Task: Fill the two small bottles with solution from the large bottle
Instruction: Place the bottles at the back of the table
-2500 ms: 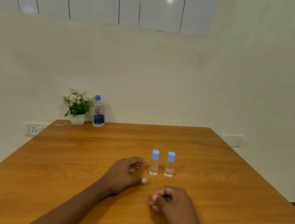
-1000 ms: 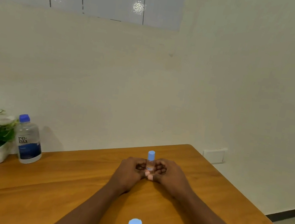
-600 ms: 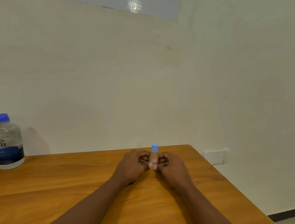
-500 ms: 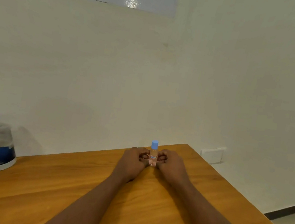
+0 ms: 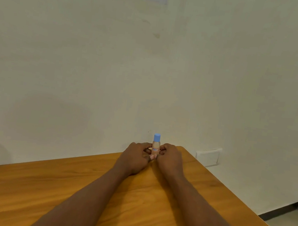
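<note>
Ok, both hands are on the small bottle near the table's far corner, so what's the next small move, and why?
Probably lift one hand to the blue cap and twist it off while the other steadies the body. The cap is still on the small bottle, which is held upright, pinched low between left hand and right hand, so nothing can be poured in yet.

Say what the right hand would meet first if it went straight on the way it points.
The right hand already pinches the small bottle, so that comes first; just beyond, probably the left hand.
</note>
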